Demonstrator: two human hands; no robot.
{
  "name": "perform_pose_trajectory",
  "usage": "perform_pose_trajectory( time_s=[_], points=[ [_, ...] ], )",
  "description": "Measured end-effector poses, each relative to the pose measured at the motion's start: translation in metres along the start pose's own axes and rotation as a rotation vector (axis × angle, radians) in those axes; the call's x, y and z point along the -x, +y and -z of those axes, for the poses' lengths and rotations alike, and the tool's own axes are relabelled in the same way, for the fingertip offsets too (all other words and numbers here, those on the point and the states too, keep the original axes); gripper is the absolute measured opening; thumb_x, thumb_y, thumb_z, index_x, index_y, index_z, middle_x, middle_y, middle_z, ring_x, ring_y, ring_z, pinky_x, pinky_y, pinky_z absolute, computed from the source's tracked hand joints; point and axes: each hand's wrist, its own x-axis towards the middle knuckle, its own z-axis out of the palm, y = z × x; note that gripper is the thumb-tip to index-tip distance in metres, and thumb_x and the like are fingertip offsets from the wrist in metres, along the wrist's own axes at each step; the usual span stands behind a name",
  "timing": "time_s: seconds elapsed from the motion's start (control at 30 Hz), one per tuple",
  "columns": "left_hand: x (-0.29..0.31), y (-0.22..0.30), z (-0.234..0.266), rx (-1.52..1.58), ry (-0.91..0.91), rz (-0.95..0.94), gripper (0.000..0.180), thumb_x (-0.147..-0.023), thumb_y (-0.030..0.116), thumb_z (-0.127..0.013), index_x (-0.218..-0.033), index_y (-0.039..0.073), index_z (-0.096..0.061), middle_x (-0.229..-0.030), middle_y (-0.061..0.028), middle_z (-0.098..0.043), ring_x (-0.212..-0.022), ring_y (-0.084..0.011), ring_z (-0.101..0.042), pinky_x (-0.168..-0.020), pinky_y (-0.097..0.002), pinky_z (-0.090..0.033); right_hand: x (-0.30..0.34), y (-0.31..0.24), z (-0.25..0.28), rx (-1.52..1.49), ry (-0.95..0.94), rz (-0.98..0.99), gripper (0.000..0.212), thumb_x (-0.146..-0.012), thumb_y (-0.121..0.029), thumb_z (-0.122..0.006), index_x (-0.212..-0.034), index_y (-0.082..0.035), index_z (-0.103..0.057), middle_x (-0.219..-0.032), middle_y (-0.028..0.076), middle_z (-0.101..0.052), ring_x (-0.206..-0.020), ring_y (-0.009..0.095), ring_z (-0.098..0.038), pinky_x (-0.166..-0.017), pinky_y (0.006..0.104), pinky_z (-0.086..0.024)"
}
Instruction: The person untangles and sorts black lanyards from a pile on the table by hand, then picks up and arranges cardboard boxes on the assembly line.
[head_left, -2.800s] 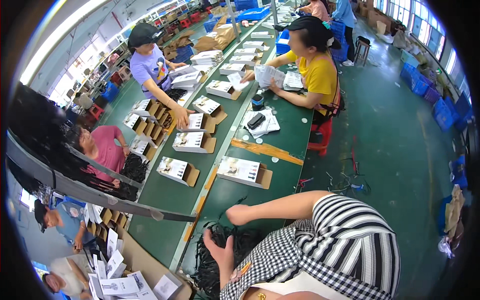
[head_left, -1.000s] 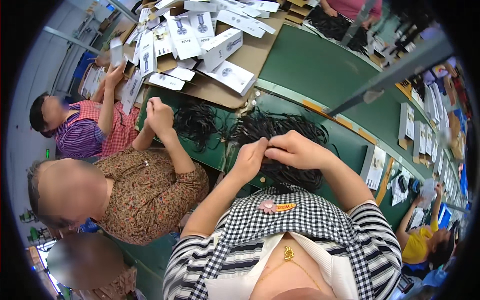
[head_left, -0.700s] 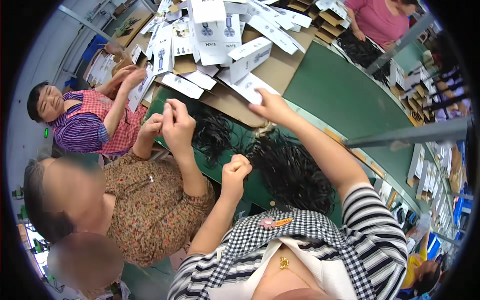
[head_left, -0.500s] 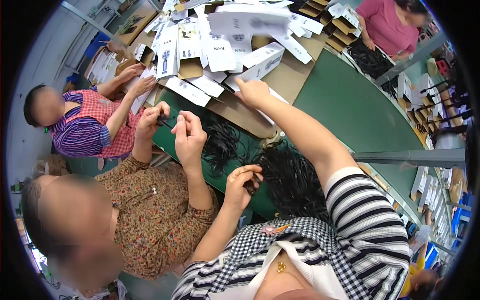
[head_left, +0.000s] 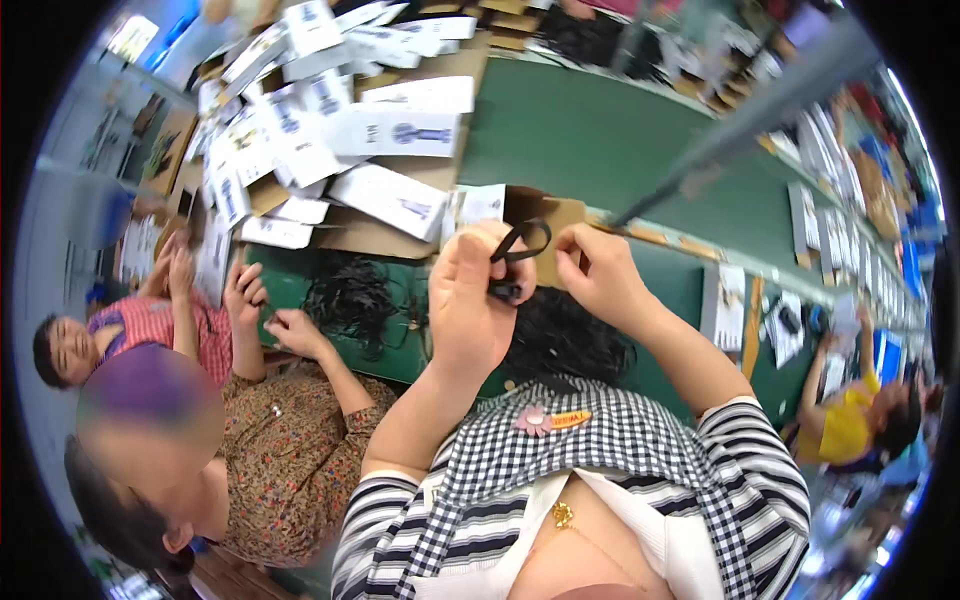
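My left hand (head_left: 470, 300) is closed around a coiled black cable (head_left: 523, 240), whose loop sticks up above the fingers. A small dark end shows below the thumb side. Just beyond both hands stands a white carton (head_left: 475, 205) with its brown inside and flaps spread open. My right hand (head_left: 605, 275) has its fingers curled against the carton's right brown flap, apparently pinching it; the fingertips are partly hidden. Beneath my hands lies a heap of black cables (head_left: 570, 340) on the green table (head_left: 600, 120).
Many flat white cartons (head_left: 290, 140) are piled on brown cardboard at the far left. Another black cable heap (head_left: 350, 300) lies beside a co-worker in a patterned blouse (head_left: 280, 440). A grey metal post (head_left: 740, 120) slants over the table at right.
My right hand has come back from the carton pile, and an open carton now stands before me. My left hand has risen with the cable. The view has turned right.
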Motion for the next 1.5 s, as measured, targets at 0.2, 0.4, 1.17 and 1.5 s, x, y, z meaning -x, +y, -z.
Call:
perform_pose_trajectory(
  time_s=[0.2,0.4,1.17,1.5],
  points=[
    [0.023,-0.089,-0.058,-0.902,-0.348,-0.048,0.021,-0.082,0.001,-0.057,-0.102,-0.002,-0.051,-0.106,-0.0102,-0.053,-0.095,-0.0169,-0.053,-0.086,-0.0276,-0.041,0.107,0.001,0.081,-0.111,0.128,-0.179,0.011,-0.076,-0.006,-0.057,-0.084,0.001,-0.053,-0.067,0.015,-0.058,-0.058,0.028,-0.06,-0.054,0.0347,-0.046],
    [0.042,-0.131,-0.093,-0.845,-0.441,-0.046,0.032,-0.079,0.007,-0.063,-0.108,0.0,-0.051,-0.103,-0.0114,-0.056,-0.094,-0.0199,-0.055,-0.086,-0.0308,-0.042,0.22,0.053,0.12,-0.085,0.482,-0.509,0.012,-0.081,-0.008,-0.056,-0.089,0.0,-0.055,-0.065,0.008,-0.057,-0.055,0.012,-0.053,-0.052,0.0255,-0.041],
    [0.084,-0.125,0.025,-0.859,0.034,0.366,0.014,-0.09,0.009,-0.054,-0.097,-0.002,-0.056,-0.089,-0.0065,-0.061,-0.081,-0.0118,-0.057,-0.075,-0.0236,-0.045,0.148,0.273,0.011,0.84,-0.067,-0.31,0.02,-0.071,-0.012,-0.058,-0.091,-0.007,-0.062,-0.09,0.014,-0.06,-0.082,0.032,-0.059,-0.067,0.0421,-0.049],
    [0.053,-0.15,0.006,-0.751,-0.17,0.388,0.009,-0.089,0.005,-0.053,-0.096,0.001,-0.056,-0.086,-0.0034,-0.059,-0.08,-0.0103,-0.055,-0.075,-0.0226,-0.044,0.142,0.197,0.036,0.134,0.255,-0.377,0.009,-0.074,-0.011,-0.055,-0.078,-0.005,-0.059,-0.074,0.017,-0.06,-0.074,0.036,-0.06,-0.065,0.0421,-0.048]
  ],
)
